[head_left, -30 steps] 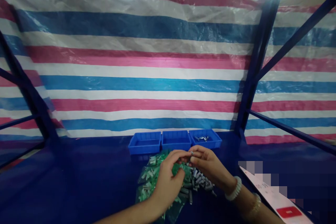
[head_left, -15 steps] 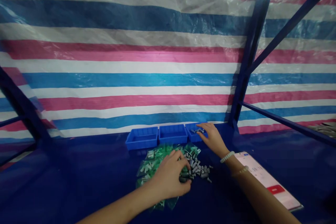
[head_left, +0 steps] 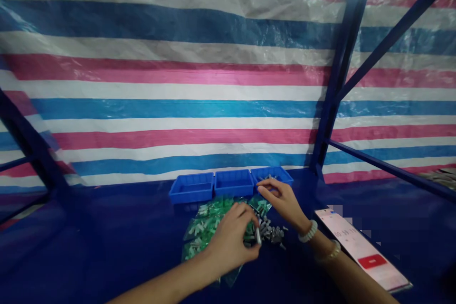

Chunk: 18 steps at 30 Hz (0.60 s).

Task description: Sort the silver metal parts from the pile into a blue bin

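My left hand [head_left: 233,235] is closed on a small metal part [head_left: 258,236], held between thumb and fingers over the pile. Beneath and left of it lie clear green bags [head_left: 203,228] with small pale pieces inside. Loose grey metal parts [head_left: 274,233] are heaped to the right of that hand. My right hand [head_left: 281,199], with bracelets on the wrist, hovers at the front edge of the right blue bin [head_left: 288,178]. Its fingers are apart, with nothing visible between them. Some small metal pieces show in that bin, partly hidden by the fingers.
Two more blue bins, the left one [head_left: 192,194] and the middle one [head_left: 234,190], stand in line at the back of the blue table [head_left: 124,232]. A phone [head_left: 363,249] with a lit screen lies at the right. Blue metal posts [head_left: 326,104] and a striped sheet [head_left: 185,109] stand behind.
My right hand has moved back and left from over the right bin, towards the pile. The metal part in my left hand now shows more upright. The phone is less covered by my right arm.
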Each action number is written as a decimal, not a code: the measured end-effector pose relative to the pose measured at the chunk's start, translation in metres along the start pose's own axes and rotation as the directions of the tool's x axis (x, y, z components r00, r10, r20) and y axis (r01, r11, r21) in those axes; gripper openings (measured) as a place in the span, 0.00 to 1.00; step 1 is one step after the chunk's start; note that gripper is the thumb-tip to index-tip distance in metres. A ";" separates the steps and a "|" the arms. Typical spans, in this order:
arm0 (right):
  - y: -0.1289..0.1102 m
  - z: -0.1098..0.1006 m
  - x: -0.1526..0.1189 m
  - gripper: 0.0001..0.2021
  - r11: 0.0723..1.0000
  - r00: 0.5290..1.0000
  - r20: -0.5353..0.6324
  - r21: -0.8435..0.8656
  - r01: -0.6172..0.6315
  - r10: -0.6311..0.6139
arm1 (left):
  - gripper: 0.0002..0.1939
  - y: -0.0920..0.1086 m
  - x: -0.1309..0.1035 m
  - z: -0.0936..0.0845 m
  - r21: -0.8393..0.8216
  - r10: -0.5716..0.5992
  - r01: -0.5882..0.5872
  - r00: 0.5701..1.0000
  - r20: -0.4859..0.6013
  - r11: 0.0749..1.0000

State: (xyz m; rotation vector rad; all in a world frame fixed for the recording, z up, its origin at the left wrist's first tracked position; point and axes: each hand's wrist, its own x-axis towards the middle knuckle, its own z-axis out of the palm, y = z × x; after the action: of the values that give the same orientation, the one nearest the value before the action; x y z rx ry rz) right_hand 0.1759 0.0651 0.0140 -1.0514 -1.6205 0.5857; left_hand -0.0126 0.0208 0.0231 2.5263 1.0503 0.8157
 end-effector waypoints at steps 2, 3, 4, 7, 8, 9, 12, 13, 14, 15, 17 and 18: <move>-0.010 0.008 -0.006 0.17 0.935 0.972 0.172 0.291 -0.205 0.160 | 0.13 -0.003 0.006 -0.005 -0.067 -0.009 -0.005 0.979 -0.204 0.998; -0.015 0.012 -0.009 0.18 0.873 0.947 0.256 0.394 -0.288 0.196 | 0.12 -0.005 0.008 -0.008 -0.082 -0.013 -0.012 0.956 -0.294 0.997; -0.020 0.016 -0.012 0.19 0.814 0.923 0.321 0.464 -0.349 0.213 | 0.11 -0.007 0.010 -0.009 -0.088 -0.010 -0.024 0.931 -0.365 0.996; -0.028 0.027 -0.020 0.17 0.722 0.897 0.392 0.560 -0.408 0.203 | 0.08 -0.013 0.010 -0.009 -0.082 0.031 -0.077 0.886 -0.463 0.994; -0.028 0.030 -0.021 0.16 0.713 0.899 0.392 0.574 -0.403 0.192 | 0.08 -0.015 0.009 -0.008 -0.082 0.045 -0.095 0.879 -0.474 0.992; -0.027 0.032 -0.022 0.16 0.708 0.901 0.392 0.583 -0.399 0.184 | 0.07 -0.016 0.008 -0.007 -0.086 0.055 -0.109 0.876 -0.479 0.990; -0.020 0.032 -0.022 0.13 0.749 0.922 0.338 0.558 -0.357 0.188 | 0.07 -0.015 0.007 -0.004 -0.127 0.043 -0.117 0.879 -0.475 0.985; -0.018 0.031 -0.022 0.12 0.787 0.940 0.288 0.529 -0.318 0.186 | 0.07 -0.014 0.006 -0.004 -0.153 0.015 -0.097 0.885 -0.465 0.983; -0.016 0.029 -0.021 0.11 0.832 0.959 0.223 0.488 -0.263 0.172 | 0.08 -0.012 0.007 -0.004 -0.192 -0.028 -0.065 0.893 -0.450 0.979; -0.016 0.027 -0.021 0.10 0.880 0.979 0.150 0.435 -0.192 0.139 | 0.09 -0.011 0.007 -0.004 -0.248 -0.085 -0.026 0.901 -0.426 0.968; -0.018 0.022 -0.021 0.07 0.957 1.000 0.024 0.291 -0.012 0.006 | 0.12 -0.006 0.007 -0.005 -0.410 -0.210 0.058 0.918 -0.336 0.910; -0.020 0.020 -0.021 0.05 0.975 0.996 -0.010 0.206 0.085 -0.085 | 0.13 -0.004 0.007 -0.005 -0.502 -0.266 0.100 0.925 -0.270 0.859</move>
State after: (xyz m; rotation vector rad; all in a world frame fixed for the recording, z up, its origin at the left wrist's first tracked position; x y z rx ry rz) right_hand 0.1513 0.0398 0.0135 -0.8250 -1.5586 0.6801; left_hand -0.0138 0.0287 0.0280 1.8768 1.0102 1.2924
